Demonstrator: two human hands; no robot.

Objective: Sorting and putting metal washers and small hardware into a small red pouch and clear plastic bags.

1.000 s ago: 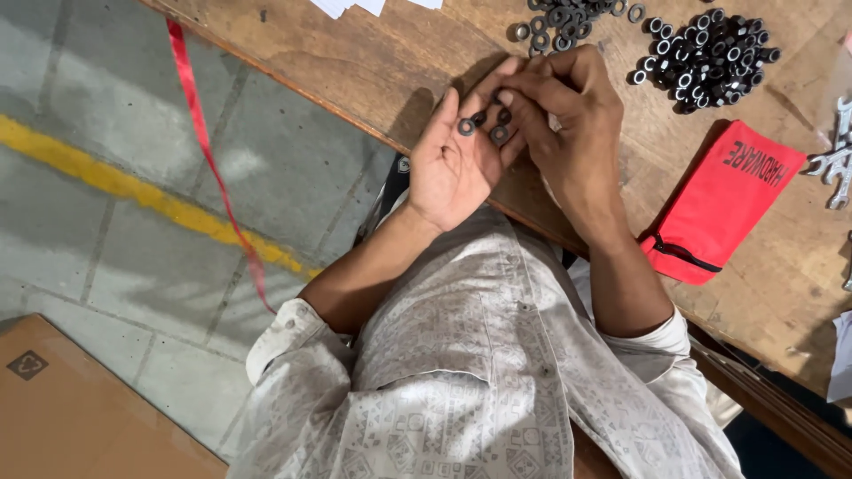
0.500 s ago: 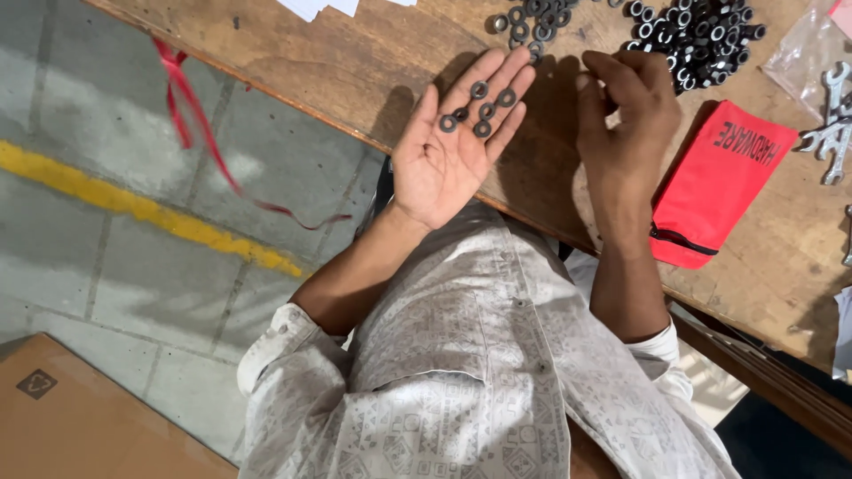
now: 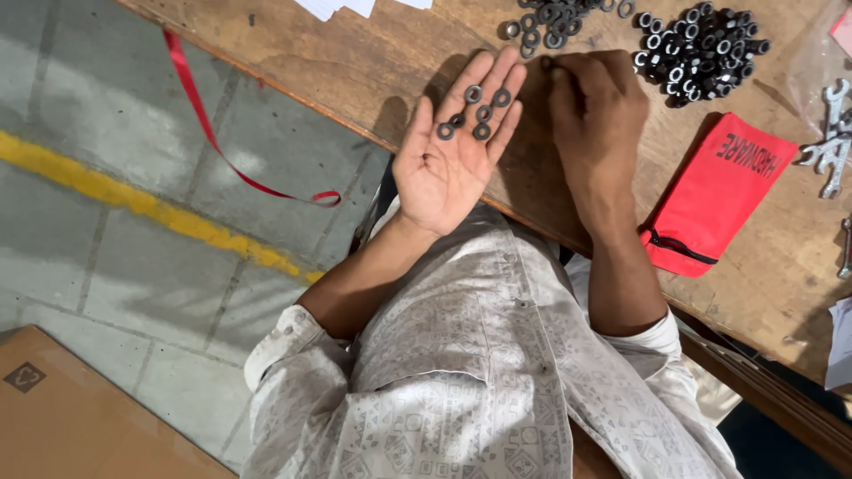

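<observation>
Here, left hand (image 3: 448, 146) flat, five washers (image 3: 475, 111); right hand (image 3: 596, 106) seemingly pinching one.

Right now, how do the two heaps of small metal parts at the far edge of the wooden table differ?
The grey heap of flat washers is small, thin and loosely spread; the black heap of nuts is larger, darker and piled more thickly. The grey heap lies straight beyond the right hand; the black heap sits off to one side, above the red pouch. Both rest on the wooden table and hold ring-shaped parts.

free: bare table (image 3: 373, 71) left of left hand (image 3: 453, 146) | blocked: nut pile (image 3: 701, 49), red pouch (image 3: 723, 200) right
</observation>
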